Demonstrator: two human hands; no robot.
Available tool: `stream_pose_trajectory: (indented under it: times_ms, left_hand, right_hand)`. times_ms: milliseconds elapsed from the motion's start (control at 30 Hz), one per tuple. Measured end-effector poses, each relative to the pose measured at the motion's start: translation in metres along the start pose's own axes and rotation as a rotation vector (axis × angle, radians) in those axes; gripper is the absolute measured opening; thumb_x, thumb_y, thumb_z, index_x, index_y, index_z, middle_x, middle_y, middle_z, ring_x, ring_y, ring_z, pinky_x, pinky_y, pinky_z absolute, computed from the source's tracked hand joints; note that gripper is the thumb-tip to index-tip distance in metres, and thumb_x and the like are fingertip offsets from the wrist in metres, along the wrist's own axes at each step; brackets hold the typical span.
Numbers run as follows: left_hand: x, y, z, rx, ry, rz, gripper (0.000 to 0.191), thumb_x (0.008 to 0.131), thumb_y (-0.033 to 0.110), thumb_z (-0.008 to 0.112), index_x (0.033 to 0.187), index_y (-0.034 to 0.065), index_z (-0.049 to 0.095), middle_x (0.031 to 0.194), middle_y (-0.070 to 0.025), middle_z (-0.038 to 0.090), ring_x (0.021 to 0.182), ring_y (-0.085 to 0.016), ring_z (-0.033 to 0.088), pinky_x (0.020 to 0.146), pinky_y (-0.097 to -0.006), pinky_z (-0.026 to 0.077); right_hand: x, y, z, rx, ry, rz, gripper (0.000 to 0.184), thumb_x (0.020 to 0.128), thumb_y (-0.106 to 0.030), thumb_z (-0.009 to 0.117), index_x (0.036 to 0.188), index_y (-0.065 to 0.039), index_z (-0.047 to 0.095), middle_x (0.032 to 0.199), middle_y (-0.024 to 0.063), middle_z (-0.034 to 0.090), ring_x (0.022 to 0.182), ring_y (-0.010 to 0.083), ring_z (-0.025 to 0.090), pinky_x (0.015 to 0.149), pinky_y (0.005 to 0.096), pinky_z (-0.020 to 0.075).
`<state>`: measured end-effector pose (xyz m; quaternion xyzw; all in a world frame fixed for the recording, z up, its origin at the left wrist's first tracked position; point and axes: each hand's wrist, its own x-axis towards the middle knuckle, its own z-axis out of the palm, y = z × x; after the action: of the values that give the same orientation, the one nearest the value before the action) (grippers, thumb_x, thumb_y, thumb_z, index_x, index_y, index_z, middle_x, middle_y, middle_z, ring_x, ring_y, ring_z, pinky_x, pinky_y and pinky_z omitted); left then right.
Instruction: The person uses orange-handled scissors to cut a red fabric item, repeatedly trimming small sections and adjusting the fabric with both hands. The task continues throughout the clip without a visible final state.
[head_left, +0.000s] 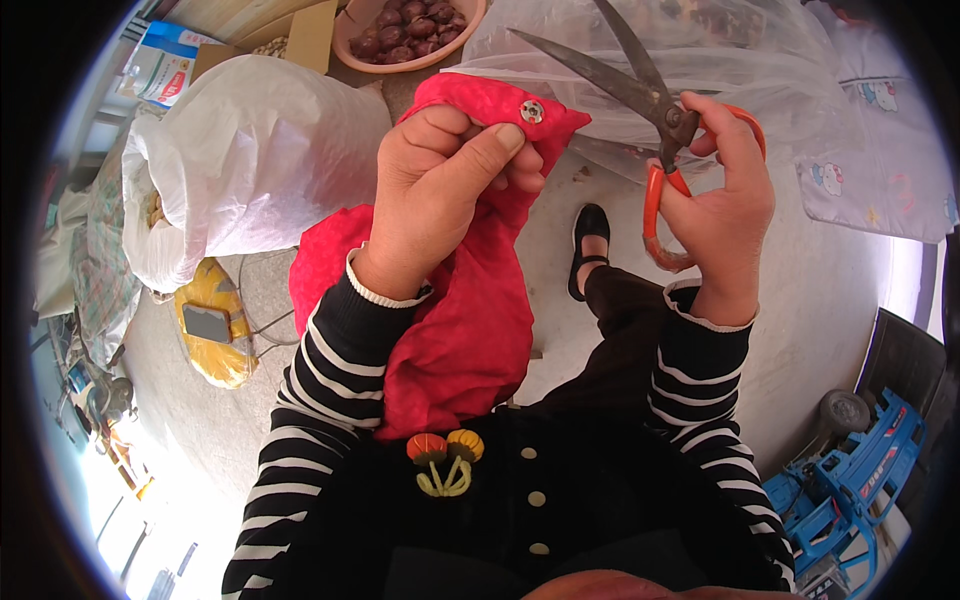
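Note:
My left hand (450, 180) pinches the edge of a red cloth piece (465, 330) between thumb and fingers. A round metal snap fastener (532, 112) sits on the cloth just above my thumb. The rest of the fabric hangs in folds down to my lap. In my right hand (720, 180) is a pair of scissors (671, 120) with orange-coated handles. Their dark, worn blades stand apart and point up and to the left, away from the cloth. My thumb is through one handle loop and fingers are at the other.
A white woven sack (262, 150) stands at left, near a phone (207, 322) on a yellow taped bundle (217, 360). Red onions fill a pink basin (345, 52) at the top. Clear plastic sheeting (787, 97) lies beyond the scissors. A blue toy vehicle (862, 465) is at lower right.

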<state>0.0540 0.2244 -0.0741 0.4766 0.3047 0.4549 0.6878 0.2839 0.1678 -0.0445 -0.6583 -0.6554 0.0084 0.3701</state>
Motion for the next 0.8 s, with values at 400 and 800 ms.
stream_pose_trajectory:
  times_ms: [400,800]
  left_hand:
    - [0.004,0.001,-0.007,-0.020,-0.018,-0.005,0.021,0.100,0.014,0.055,0.106,0.0003,0.070,0.085,-0.0066,0.072,0.074,-0.012,0.069,0.064,-0.0205,0.051]
    - [0.002,0.000,-0.005,-0.058,-0.039,-0.047,0.017,0.101,0.011,0.056,0.109,0.0022,0.068,0.086,-0.0059,0.071,0.074,-0.012,0.069,0.065,-0.0218,0.053]
  right_hand:
    - [0.000,-0.005,0.005,0.055,-0.056,-0.222,0.058,0.058,0.003,0.076,0.115,-0.006,0.067,0.097,0.0058,0.067,0.079,0.0197,0.060,0.073,0.0310,0.0498]
    - [0.000,-0.008,0.005,-0.011,-0.059,-0.228,0.058,0.057,0.002,0.076,0.114,-0.008,0.067,0.095,0.0054,0.068,0.078,0.0211,0.061,0.073,0.0320,0.0498]
